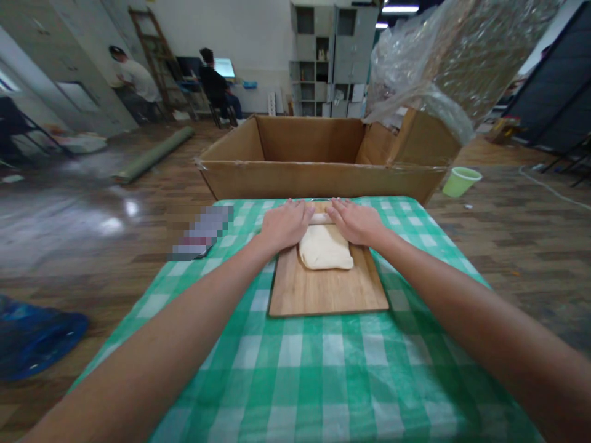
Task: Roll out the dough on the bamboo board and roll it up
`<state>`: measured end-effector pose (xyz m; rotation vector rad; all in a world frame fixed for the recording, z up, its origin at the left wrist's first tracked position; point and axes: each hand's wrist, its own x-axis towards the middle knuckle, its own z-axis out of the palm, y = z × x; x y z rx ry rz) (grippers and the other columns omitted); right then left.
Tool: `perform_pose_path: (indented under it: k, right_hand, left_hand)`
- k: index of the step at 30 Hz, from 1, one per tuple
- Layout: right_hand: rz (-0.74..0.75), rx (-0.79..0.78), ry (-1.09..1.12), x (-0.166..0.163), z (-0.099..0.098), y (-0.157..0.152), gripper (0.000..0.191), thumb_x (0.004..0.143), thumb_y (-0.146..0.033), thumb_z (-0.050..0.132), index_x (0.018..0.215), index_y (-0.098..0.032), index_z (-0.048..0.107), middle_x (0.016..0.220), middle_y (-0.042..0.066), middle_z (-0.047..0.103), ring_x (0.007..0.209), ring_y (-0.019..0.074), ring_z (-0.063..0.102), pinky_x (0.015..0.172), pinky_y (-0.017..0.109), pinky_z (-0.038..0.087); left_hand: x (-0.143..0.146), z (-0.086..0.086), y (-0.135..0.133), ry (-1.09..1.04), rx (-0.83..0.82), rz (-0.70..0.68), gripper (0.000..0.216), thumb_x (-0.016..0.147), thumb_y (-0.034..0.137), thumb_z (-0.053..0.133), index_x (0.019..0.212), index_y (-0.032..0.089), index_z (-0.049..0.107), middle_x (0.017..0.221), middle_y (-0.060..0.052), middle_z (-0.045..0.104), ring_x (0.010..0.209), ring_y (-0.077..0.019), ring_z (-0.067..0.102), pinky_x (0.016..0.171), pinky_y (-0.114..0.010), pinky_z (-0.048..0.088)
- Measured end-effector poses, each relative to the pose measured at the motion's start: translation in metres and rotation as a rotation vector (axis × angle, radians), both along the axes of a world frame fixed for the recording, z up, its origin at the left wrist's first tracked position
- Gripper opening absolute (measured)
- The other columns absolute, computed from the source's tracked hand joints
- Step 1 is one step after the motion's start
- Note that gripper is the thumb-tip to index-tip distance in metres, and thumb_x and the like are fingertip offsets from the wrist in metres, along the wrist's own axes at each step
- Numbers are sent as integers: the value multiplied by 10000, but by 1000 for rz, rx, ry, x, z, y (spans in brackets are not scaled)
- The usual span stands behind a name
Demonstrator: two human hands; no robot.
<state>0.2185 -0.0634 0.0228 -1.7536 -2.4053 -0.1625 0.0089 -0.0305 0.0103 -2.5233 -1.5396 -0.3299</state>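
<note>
A pale, flattened slab of dough point(325, 249) lies on a wooden cutting board point(327, 289) on a table with a green and white checked cloth point(300, 369). A light-coloured rolling pin point(321, 218) rests across the far end of the dough. My left hand point(286, 224) presses on the pin's left part, fingers curled over it. My right hand point(355, 223) covers the right part in the same way. Only a short piece of the pin shows between the two hands.
A large open cardboard box point(318, 175) stands just beyond the table's far edge, with crumpled clear plastic point(438, 61) above its right corner. A blurred flat object point(201, 234) lies at the table's left edge. A green cup point(460, 181) sits on the floor. Two people sit far back left.
</note>
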Motion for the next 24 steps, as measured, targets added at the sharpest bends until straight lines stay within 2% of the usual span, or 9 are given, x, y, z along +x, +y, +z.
perform_pose_path:
  k: [3,6,9,13,15,18,20,24]
  right_hand:
    - [51,69,11,1,-5,-17,708,1103,-492,170,1545,-14,449,1609,232,437,1505,311,410,1215,438,320]
    - [80,109,3,4,-11,-33,784,1084,-545,162,1573,23,392,1628,244,398,1542,335,336,1257,453,250]
    - [113,95,-2,9,-14,-48,807,1071,-577,155,1601,-4,361,1673,216,322,1575,340,251,1284,489,185]
    - [167,61,19,13,-15,-58,798,1067,-599,156,1624,-59,344,1688,174,305,1589,310,217,1298,504,144]
    - [154,39,32,13,-11,-53,833,1062,-628,157,1612,-36,357,1673,196,330,1580,315,248,1291,497,174]
    - [137,-32,44,13,-3,-30,833,1064,-642,141,1554,-44,452,1620,210,431,1545,314,337,1252,478,272]
    - [123,-103,59,12,3,-10,768,1076,-617,125,1485,-124,548,1557,169,535,1487,299,443,1193,461,366]
    - [1,-158,63,7,10,20,737,1074,-630,112,1388,-246,657,1413,113,676,1285,314,644,1025,448,505]
  left_hand:
    - [-6,-3,-19,-10,47,-30,611,1099,471,159,1365,134,595,1397,-162,653,1270,-293,622,1074,-427,462]
    - [-11,-6,-37,-16,88,-45,631,1092,482,206,1464,81,519,1505,-197,569,1398,-305,531,1180,-429,374]
    - [-14,-9,-53,-9,108,-56,692,1079,502,240,1556,30,408,1612,-213,447,1516,-310,396,1265,-433,261]
    - [-16,-9,-62,-3,84,-52,699,1066,524,265,1593,78,376,1639,-173,422,1542,-296,361,1291,-441,217]
    - [-14,-7,-56,-13,75,-50,692,1068,529,255,1573,82,410,1625,-177,443,1530,-301,381,1281,-446,240]
    - [-9,-1,-33,-19,-1,-39,681,1079,526,181,1488,98,517,1561,-192,521,1439,-324,503,1198,-474,369]
    - [-5,4,-13,-13,-96,-34,686,1084,516,120,1448,132,557,1528,-179,558,1383,-324,560,1131,-487,438]
    - [4,10,22,2,-168,-15,615,1094,490,153,1474,190,533,1549,-159,544,1423,-304,527,1119,-481,443]
